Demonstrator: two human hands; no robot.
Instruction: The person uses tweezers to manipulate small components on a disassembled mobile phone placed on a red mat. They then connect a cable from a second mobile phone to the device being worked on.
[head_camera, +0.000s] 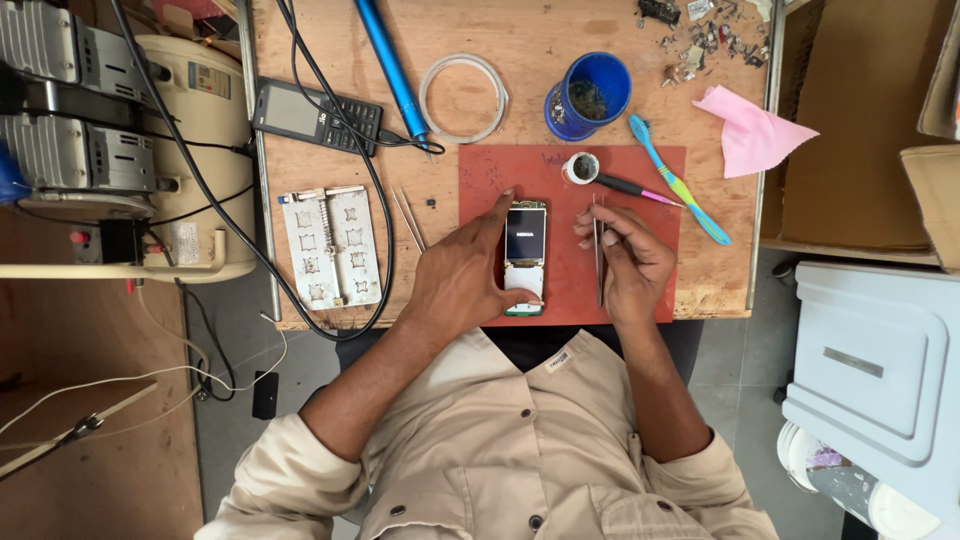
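A small phone (525, 258) with its screen dark and its lower casing opened lies upright on a red mat (640, 285) at the near middle of a wooden bench (560, 40). The left hand (462, 275) lies at the phone's 9 o'clock side, fingers curled around its left edge, index tip at the top corner, thumb under the bottom end, gripping it. The right hand (630, 262) sits at the phone's 3 o'clock, just beside it and not touching, fingers closed in a pinch on steel tweezers (598, 250), which run from 12 to 6 o'clock.

At 1 o'clock from the phone, on the mat's far edge, stands a small round pot (581, 167) with a thin tool (640, 190) lying against it. Farther toward 2 o'clock lies a blue-green toothbrush (678, 180), and beyond it a pink cloth (752, 130). At 12 o'clock, off the mat, a blue cup (590, 95) lies tilted, with a clear ring (463, 97) to its left and a blue iron (392, 68) beside that.

At 9 o'clock, past the left hand, two loose pins (408, 220) lie near a white metal jig (330, 245). At 10 o'clock a second, black phone (315, 115) lies under black cables (330, 75). At the bench's left edge stands a cream machine (190, 150).
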